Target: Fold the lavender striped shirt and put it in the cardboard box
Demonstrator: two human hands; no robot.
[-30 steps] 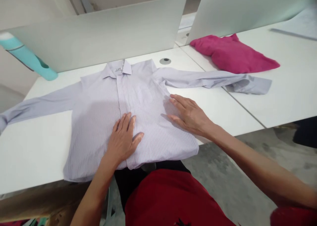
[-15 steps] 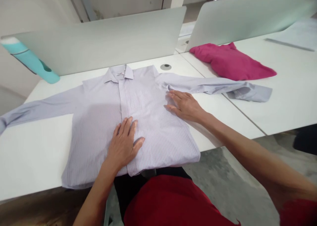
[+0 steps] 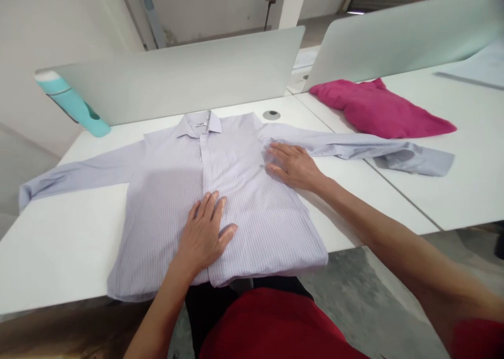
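A pale striped long-sleeved shirt [image 3: 169, 207] lies front up across the white table, its collar away from me and both sleeves stretched out sideways. Its hem hangs a little over the near edge. My left hand [image 3: 207, 230] rests flat on the lower front, by the button placket, fingers spread. Under the right-hand armpit of the shirt, my right hand [image 3: 293, 165] lies with fingers stretched out on the cloth. Neither hand grips anything.
A magenta cloth bundle [image 3: 381, 109] lies beyond the right sleeve. At the far left a turquoise bottle-shaped object [image 3: 74, 104] leans by the frosted divider [image 3: 189, 75]. A cable hole [image 3: 271, 115] sits behind the shirt, and the white table [image 3: 59, 243] ends close to my body.
The view has shifted slightly, so everything appears lower and further right. Both hands stay on nearly the same spots of the shirt, which looks unchanged.
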